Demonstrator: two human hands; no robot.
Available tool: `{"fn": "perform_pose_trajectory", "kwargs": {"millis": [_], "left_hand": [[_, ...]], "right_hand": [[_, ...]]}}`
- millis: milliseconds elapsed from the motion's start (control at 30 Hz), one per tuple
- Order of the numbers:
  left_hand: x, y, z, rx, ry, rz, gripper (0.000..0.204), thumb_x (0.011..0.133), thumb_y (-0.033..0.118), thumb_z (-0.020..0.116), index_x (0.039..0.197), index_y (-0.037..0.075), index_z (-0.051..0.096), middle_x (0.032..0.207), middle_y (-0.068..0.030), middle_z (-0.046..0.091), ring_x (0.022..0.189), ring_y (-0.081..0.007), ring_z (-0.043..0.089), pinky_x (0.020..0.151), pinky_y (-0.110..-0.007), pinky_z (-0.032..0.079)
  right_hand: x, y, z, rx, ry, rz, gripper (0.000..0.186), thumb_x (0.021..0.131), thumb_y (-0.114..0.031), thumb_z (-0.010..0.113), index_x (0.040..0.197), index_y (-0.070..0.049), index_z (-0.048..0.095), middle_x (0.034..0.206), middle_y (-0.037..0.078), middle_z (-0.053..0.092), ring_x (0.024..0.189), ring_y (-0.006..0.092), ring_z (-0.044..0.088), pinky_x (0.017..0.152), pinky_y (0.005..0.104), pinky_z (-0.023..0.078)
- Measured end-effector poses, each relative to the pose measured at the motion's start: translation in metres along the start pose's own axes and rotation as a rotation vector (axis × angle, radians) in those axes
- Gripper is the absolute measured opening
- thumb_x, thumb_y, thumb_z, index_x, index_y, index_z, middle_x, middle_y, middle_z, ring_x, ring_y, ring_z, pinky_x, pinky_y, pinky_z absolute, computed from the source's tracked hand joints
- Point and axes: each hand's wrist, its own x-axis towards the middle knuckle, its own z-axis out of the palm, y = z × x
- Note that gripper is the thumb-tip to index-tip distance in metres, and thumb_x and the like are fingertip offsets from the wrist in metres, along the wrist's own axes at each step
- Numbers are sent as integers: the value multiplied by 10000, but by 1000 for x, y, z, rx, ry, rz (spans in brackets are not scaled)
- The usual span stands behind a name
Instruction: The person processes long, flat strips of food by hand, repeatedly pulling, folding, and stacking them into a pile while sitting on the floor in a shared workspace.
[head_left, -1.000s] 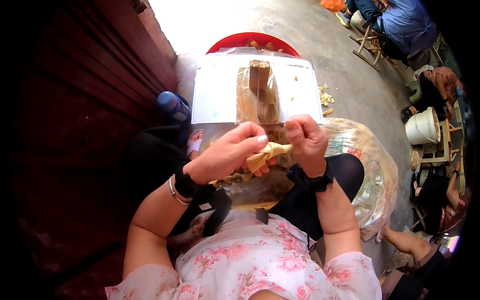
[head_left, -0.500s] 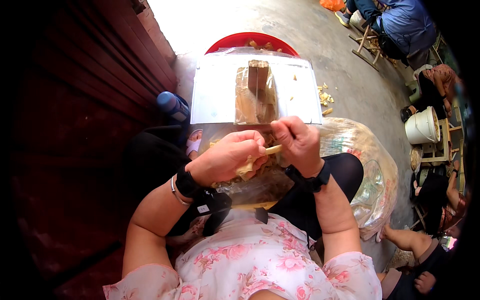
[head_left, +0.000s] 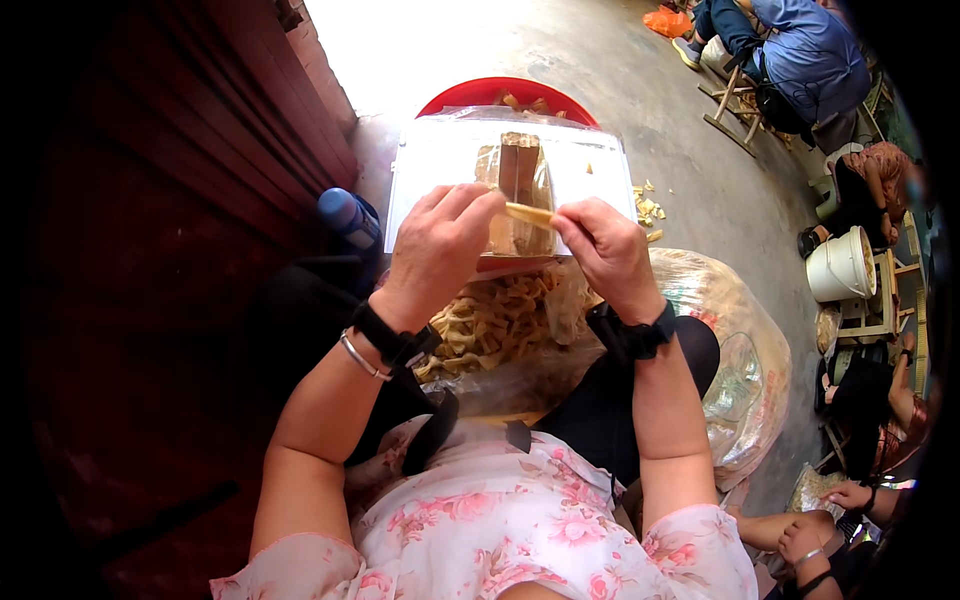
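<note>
A pale yellow strip (head_left: 528, 214) is stretched between my hands, above the near edge of a white board (head_left: 425, 160). My left hand (head_left: 437, 243) pinches its left end, and my right hand (head_left: 615, 252) grips the right end between thumb and fingers. Just behind the strip, a brown wooden block (head_left: 520, 155) wrapped in clear plastic stands on the board; my left hand covers part of it. Below my hands, an open clear bag holds many curled yellow pieces (head_left: 465, 325).
A red basin (head_left: 448, 101) with more pieces sits beyond the board. A blue bottle (head_left: 345, 213) stands at left. A large filled plastic bag (head_left: 745, 360) is at right, near scattered scraps (head_left: 648, 208). Further right are a white bucket (head_left: 838, 265) and several seated people.
Both hands have moved forward and up, from over the bag to in front of the wooden block, carrying the strip. More of the pieces in the bag now show.
</note>
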Motion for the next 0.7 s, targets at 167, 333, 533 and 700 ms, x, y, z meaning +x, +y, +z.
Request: {"fn": "perform_pose_trajectory", "kwargs": {"millis": [167,333,533,700], "left_hand": [[-3,-2,11,130,-69,-42,177,749,0,629,909,70,606,899,-68,611,851,-256,594,720,-345,506],[-17,-5,-11,204,-200,-107,91,757,43,620,843,71,614,833,-52,600,793,-245,590,694,-354,492],[-20,35,-18,-141,10,32,421,719,-35,677,1128,41,616,1214,-149,524,792,-250,636,667,-311,532],[-17,18,-22,-157,55,-45,235,766,-106,616,985,-21,609,952,-140,619,831,-262,653,698,-311,542]], "right_hand": [[-1,11,17,-363,-40,17,201,900,-248,566,797,-87,630,716,120,624,639,312,622,561,390,500],[-14,27,6,-306,-5,279,186,884,-221,607,802,-60,653,590,101,589,538,216,604,520,333,480],[-32,-31,3,709,-151,576,206,917,-205,629,945,-4,661,680,-21,612,610,32,556,555,184,444],[-28,-29,-26,831,-534,665,164,925,-181,610,953,-24,647,745,19,653,639,62,590,581,200,470]]}}
